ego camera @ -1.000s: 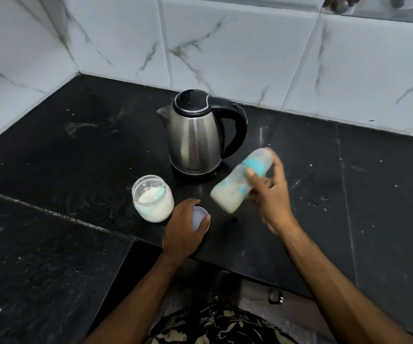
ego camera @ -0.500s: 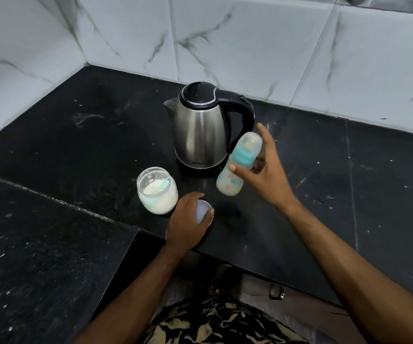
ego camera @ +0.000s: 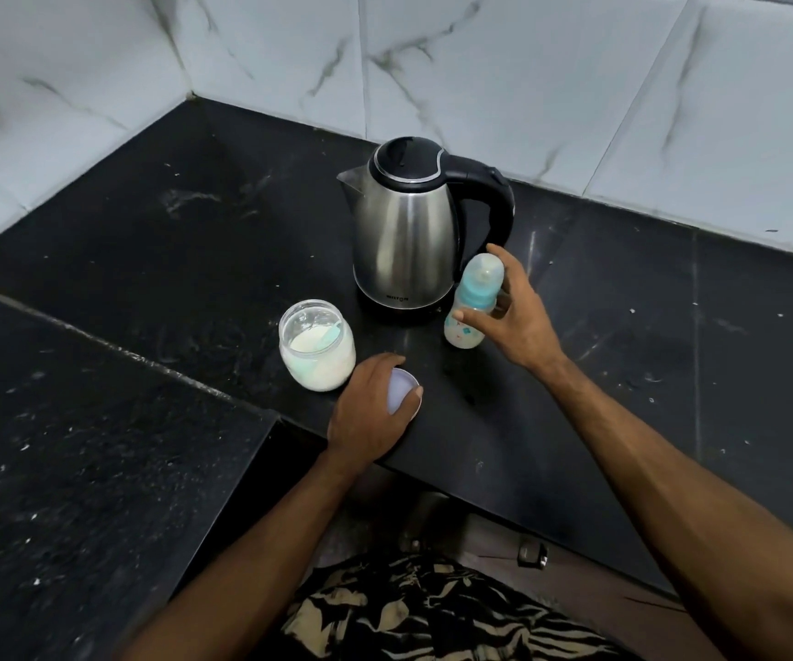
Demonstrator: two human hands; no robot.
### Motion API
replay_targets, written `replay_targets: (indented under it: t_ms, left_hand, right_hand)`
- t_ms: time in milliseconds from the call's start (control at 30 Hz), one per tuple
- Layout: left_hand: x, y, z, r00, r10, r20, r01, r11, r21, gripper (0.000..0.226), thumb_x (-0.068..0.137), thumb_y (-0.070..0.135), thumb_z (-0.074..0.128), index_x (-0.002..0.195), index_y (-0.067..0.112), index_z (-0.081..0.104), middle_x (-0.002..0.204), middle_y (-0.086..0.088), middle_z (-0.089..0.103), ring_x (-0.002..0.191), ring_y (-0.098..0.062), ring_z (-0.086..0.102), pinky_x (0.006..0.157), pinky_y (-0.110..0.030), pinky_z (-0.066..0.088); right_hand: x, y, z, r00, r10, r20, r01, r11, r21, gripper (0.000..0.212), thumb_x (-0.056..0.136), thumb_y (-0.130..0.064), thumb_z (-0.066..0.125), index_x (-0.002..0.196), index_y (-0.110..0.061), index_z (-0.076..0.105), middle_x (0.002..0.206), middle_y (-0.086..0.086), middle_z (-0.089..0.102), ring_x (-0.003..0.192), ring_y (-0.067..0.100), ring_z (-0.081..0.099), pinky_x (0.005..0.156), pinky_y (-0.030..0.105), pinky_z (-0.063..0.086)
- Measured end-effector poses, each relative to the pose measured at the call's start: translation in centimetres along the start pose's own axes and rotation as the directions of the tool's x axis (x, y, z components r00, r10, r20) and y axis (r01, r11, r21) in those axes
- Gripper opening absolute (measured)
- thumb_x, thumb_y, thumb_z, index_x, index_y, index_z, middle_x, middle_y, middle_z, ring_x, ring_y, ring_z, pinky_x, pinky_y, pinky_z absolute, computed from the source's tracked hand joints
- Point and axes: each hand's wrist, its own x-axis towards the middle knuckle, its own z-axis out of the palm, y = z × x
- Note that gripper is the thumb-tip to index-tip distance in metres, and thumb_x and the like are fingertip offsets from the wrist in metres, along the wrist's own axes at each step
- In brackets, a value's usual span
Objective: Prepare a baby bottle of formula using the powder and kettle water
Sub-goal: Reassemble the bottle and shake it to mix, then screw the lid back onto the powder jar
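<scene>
A baby bottle with a teal collar, a clear cap and milky liquid stands upright on the black counter, just right of the kettle. My right hand is around it, thumb on the front and fingers behind the cap. A steel kettle with a black lid and handle sits behind it. An open glass jar of white powder holds a teal scoop. My left hand rests on the counter, gripping the jar's pale round lid beside the jar.
The black stone counter meets white marble wall tiles at the back and left. A lower black ledge runs along the left. The counter's front edge is just under my left wrist.
My right hand swung the tilted bottle upright and lowered it onto the counter beside the kettle. My left hand stayed on the lid.
</scene>
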Motion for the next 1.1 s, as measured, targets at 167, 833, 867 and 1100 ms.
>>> replay_targets:
  t_ms: [167, 833, 867, 1100]
  left_hand:
    - [0.1, 0.0, 0.0, 1.000, -0.003, 0.007, 0.003, 1.000, -0.002, 0.058, 0.088, 0.051, 0.055, 0.127, 0.008, 0.059, 0.131, -0.006, 0.060, 0.123, -0.019, 0.053, 0.108, -0.018, 0.032]
    - [-2.7, -0.2, -1.1, 0.999, 0.015, 0.048, -0.013, 0.999, -0.035, 0.083, 0.080, 0.048, 0.073, 0.146, 0.009, 0.041, 0.151, -0.005, 0.041, 0.140, -0.014, 0.035, 0.116, -0.014, 0.021]
    - [-2.7, -0.3, -1.1, 0.999, 0.014, 0.044, -0.013, 1.000, -0.016, 0.083, 0.080, 0.046, 0.074, 0.146, 0.009, 0.041, 0.151, -0.006, 0.041, 0.141, -0.016, 0.035, 0.117, -0.018, 0.023]
    - [-2.0, 2.4, -2.2, 0.948, -0.314, 0.056, 0.316, 0.900, -0.301, 0.076, 0.077, 0.041, 0.083, 0.140, 0.021, 0.046, 0.136, 0.012, 0.053, 0.121, -0.002, 0.050, 0.099, -0.013, 0.038]
  right_hand:
    - [-0.2, 0.8, 0.7, 0.999, 0.019, -0.030, -0.018, 1.000, 0.020, 0.091, 0.077, -0.027, 0.084, 0.149, -0.029, 0.029, 0.133, -0.014, 0.051, 0.118, 0.013, 0.057, 0.099, 0.027, 0.049]
    - [-9.2, 1.5, 4.2, 0.965, 0.164, -0.207, -0.163, 0.986, 0.024, 0.052, 0.086, -0.020, 0.075, 0.129, -0.025, 0.047, 0.103, -0.003, 0.058, 0.097, 0.009, 0.058, 0.087, 0.033, 0.054]
    - [-9.7, 1.5, 4.5, 0.971, 0.155, -0.180, -0.155, 0.988, 0.011, 0.051, 0.086, -0.020, 0.074, 0.129, -0.024, 0.048, 0.104, -0.003, 0.058, 0.098, 0.008, 0.058, 0.087, 0.031, 0.054]
    - [-10.9, 0.5, 5.9, 0.991, 0.132, 0.012, -0.132, 0.991, 0.023, 0.065, 0.083, -0.018, 0.076, 0.138, -0.028, 0.042, 0.125, -0.005, 0.055, 0.117, 0.001, 0.053, 0.099, 0.027, 0.049]
